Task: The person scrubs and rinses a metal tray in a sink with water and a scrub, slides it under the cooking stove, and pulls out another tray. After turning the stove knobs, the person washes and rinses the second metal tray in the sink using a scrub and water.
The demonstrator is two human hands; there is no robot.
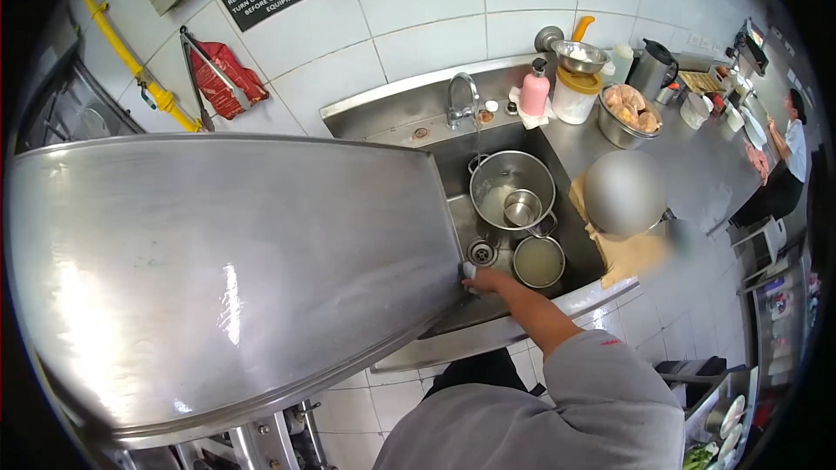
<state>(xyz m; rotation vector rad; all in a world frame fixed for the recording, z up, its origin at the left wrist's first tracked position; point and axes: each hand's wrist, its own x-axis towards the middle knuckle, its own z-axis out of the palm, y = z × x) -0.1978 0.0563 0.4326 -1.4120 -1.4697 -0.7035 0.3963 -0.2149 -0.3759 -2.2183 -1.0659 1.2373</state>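
Observation:
My right hand (484, 279) reaches to the near right edge of a large stainless steel panel (244, 261). Its fingers are closed round a small whitish thing (469, 271), too small to name, held against that edge. Just beyond lies the metal sink (446, 176). In it stands a big two-handled pot (496, 176) with a small steel bowl (522, 207) inside. A round container of cloudy liquid (539, 262) sits nearer to me, close to the drain (482, 252). A thin stream seems to run from the tap (462, 96). My left hand is out of view.
A pink pump bottle (535, 90), a tub (575, 97) and a bowl of raw-looking meat (630, 110) stand on the counter. A round object beside the sink is blurred. Another person (792, 148) stands far right. A yellow pipe (122, 54) runs down the wall.

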